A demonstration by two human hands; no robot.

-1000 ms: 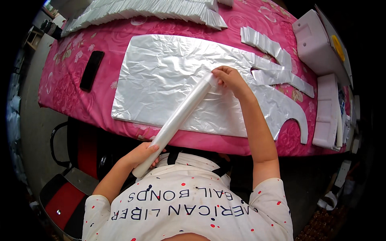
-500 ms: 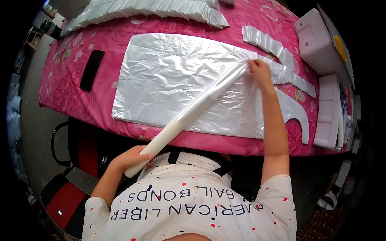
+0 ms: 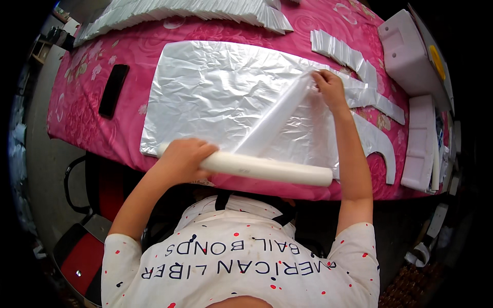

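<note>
Roll (image 3: 277, 172) smooth; sheet stack (image 3: 205, 97) glossy, wrinkled plastic; tablecloth (image 3: 77, 115) fabric.

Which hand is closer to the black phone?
Left. The left hand, gripping the white roll, is right of the phone and nearer the person's body. The right hand, pinching the plastic film, is much farther to the phone's right.

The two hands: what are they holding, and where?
The left hand grips the white roll near its left end; the right hand pinches the plastic film by its far end.
</note>
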